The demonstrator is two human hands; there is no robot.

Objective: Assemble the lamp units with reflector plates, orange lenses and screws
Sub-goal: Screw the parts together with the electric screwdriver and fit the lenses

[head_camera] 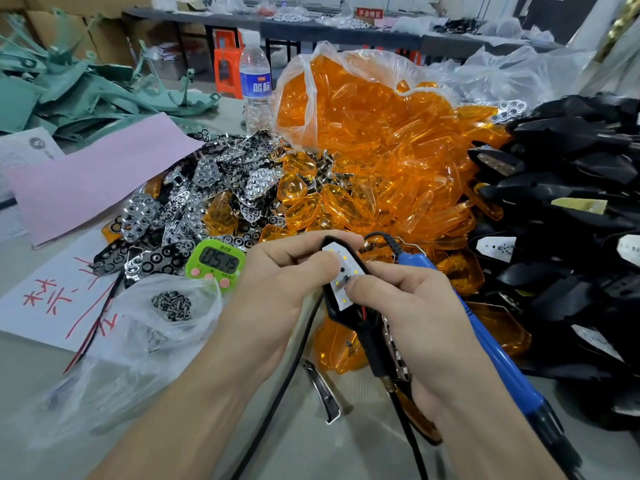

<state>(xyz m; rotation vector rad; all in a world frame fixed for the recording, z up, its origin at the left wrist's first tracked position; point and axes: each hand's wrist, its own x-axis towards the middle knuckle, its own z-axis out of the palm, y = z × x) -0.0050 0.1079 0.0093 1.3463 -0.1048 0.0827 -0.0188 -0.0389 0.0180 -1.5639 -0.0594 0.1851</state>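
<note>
Stock first: a big heap of orange lenses (381, 140), glossy, translucent, shield-shaped, spills out of a torn clear bag across the middle of the bench (24, 393). To the right is a stack of matt black housings (571, 188), several showing white LED boards and none with a lens on, so the bulk of the work looks still ahead. Left of the lenses is a pile of reflector plates (194, 209), chrome-bright and dimpled with round cups. Nearer, a crumpled clear bag holds small dark screws (171, 306), with a green timer (215, 263) just behind it. No finished unit can be told apart anywhere. In hand is one lamp unit (360, 327), held above the bench near the front of the lens heap: a black shell with a bare white board and no reflector or lens fitted yet. The left hand (277, 282) has its grip clenched round the unit's upper end, thumb on the board. The right hand (415, 320) grasps a blue corded tool (498, 368) along the palm, likely a driver, while its fingertips press a tiny dark metal piece to the board, too small to identify. Judged stage: early on this unit.
</note>
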